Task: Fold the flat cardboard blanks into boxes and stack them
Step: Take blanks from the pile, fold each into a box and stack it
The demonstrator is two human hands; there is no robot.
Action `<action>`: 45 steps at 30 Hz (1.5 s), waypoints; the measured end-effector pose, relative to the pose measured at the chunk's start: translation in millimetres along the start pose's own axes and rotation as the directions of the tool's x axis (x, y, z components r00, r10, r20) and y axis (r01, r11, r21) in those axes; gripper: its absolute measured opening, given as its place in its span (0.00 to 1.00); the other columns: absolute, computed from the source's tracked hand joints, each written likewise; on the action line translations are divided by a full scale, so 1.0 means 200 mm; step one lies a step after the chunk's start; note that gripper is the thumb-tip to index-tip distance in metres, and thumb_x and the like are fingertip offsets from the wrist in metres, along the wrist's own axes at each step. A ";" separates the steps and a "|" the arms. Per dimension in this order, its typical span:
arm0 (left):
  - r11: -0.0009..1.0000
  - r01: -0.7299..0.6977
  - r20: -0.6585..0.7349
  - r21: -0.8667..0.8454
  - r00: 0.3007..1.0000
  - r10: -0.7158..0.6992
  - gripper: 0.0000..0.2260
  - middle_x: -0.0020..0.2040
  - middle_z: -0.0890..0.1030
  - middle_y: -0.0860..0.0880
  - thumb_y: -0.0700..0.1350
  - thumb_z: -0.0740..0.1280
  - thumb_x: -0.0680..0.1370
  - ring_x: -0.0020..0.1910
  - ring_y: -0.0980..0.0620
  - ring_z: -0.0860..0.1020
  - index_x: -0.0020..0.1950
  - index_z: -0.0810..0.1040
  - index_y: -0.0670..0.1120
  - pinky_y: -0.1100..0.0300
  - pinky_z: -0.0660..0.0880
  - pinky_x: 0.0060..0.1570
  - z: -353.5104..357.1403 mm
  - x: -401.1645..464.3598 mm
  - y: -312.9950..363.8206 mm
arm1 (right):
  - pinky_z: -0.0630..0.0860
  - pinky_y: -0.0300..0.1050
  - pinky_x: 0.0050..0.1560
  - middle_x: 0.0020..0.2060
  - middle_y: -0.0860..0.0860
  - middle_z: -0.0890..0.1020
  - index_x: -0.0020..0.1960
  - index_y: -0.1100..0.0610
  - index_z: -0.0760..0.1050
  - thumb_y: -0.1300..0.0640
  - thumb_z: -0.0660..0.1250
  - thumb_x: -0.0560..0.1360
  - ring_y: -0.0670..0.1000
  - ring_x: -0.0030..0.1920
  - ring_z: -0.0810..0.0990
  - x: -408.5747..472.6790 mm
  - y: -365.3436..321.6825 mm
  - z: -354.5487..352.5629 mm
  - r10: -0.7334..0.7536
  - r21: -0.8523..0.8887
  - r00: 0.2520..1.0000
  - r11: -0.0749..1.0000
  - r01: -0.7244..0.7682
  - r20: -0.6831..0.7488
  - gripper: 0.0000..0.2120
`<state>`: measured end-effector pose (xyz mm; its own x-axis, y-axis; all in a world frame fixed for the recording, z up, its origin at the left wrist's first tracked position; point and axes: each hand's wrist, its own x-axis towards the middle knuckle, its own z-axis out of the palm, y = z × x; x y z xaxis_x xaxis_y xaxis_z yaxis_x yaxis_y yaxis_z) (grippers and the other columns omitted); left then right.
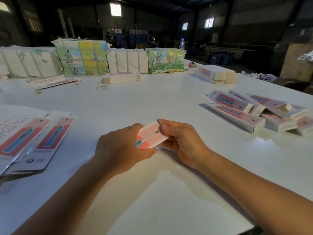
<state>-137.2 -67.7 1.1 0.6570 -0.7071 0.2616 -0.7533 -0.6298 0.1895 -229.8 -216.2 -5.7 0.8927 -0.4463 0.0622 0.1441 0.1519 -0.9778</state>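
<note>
Around us we see a dark, large hall with small bright windows far behind. We sit at a wide white table [152, 102], smooth and a little shiny. Along its far edge stand big strapped bundles [82, 57] of printed paper, some white and some green and yellow, with worn, torn corners.

At the right lies a loose pile of finished boxes [257, 112], long and narrow, each with a red panel and a blue picture. They lean on each other and are not in a tidy stack. At the left, near the table edge, lie the flat blanks [39, 141], thin printed sheets with rounded flaps, overlapping one another. Some rubber bands [101, 88] lie farther away.

In the middle, just above the table, we hold one box [151, 134] between both hands, so we judge that this one is now being formed. Our left hand [122, 148] wraps the near end, with the thumb below and the fingers curled over the top. Our right hand [183, 141] grips the far end, its fingers curled around the side. We cannot tell if the end flaps are closed.

We judge the cardboard to be very light, stiff along its panels but weak at the creases, with a slick surface. It is better to hold it by the long edges and to press gently, because a hard squeeze could dent the hollow body.
</note>
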 end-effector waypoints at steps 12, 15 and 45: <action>0.998 -0.056 0.008 0.024 0.998 0.056 0.26 0.60 0.76 0.60 0.72 0.62 0.68 0.40 0.56 0.70 0.61 0.63 0.62 0.69 0.63 0.31 0.00 0.00 -0.01 | 0.81 0.44 0.42 0.40 0.56 0.85 0.39 0.56 0.85 0.69 0.56 0.77 0.53 0.41 0.85 -0.01 -0.01 0.00 0.046 -0.016 0.998 0.999 -0.047 -0.034 0.21; 0.997 -0.069 0.006 0.039 0.998 0.069 0.26 0.60 0.76 0.60 0.72 0.62 0.68 0.39 0.57 0.69 0.60 0.62 0.62 0.70 0.61 0.30 0.01 0.00 -0.01 | 0.81 0.44 0.41 0.37 0.55 0.85 0.37 0.54 0.86 0.70 0.57 0.76 0.51 0.39 0.84 0.00 -0.01 -0.01 0.050 -0.009 0.998 0.999 -0.051 -0.026 0.22; 1.000 -0.025 -0.141 -0.003 0.990 0.025 0.27 0.57 0.77 0.56 0.68 0.63 0.70 0.50 0.50 0.77 0.64 0.66 0.56 0.62 0.67 0.41 -0.02 0.01 -0.02 | 0.72 0.49 0.63 0.60 0.52 0.78 0.67 0.54 0.70 0.57 0.63 0.73 0.54 0.61 0.77 -0.05 0.03 0.04 -0.086 -0.128 0.966 0.984 0.120 0.243 0.22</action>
<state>-133.1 -65.5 3.7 0.6273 -0.6698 0.3973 -0.7697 -0.6109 0.1853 -234.2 -205.1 -10.2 0.9539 -0.2297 0.1929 0.1942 -0.0171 -0.9808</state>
